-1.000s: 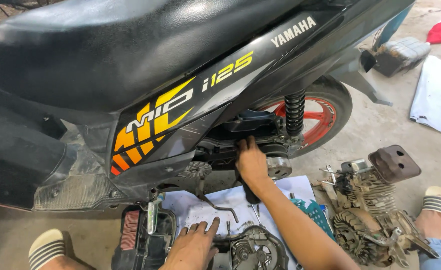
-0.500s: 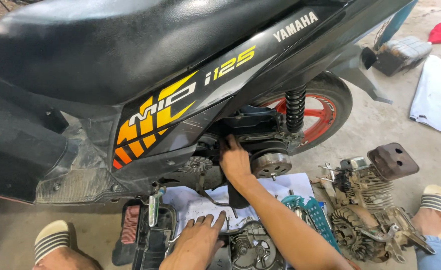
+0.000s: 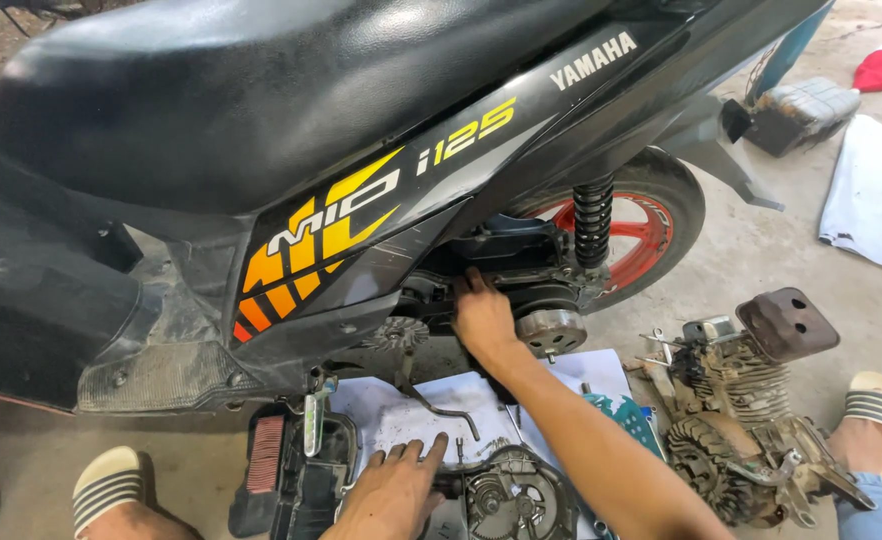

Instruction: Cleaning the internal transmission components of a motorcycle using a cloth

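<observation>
Under a black scooter's (image 3: pixel 361 150) side panel, the exposed drive unit (image 3: pixel 521 275) is touched by the right hand (image 3: pixel 481 315), fingers together and partly hidden inside, while the left hand (image 3: pixel 396 490), fingers spread, rests flat on paper sheets (image 3: pixel 431 410) beside a removed metal cover (image 3: pixel 506 500) cut off below.

I am seeing my right hand (image 3: pixel 481 318) squeezing into a tight opening under the scooter's side panel (image 3: pixel 361 250), with the shock absorber (image 3: pixel 592 220) and the round clutch drum (image 3: pixel 551 330) crowding its right side. My left hand (image 3: pixel 393 490) is lying on the paper sheet (image 3: pixel 431 405), hemmed in by the air filter box (image 3: pixel 286 470) and the engine cover (image 3: pixel 511 500). A removed engine (image 3: pixel 741 420) is blocking the floor (image 3: pixel 761 260) further right.
</observation>
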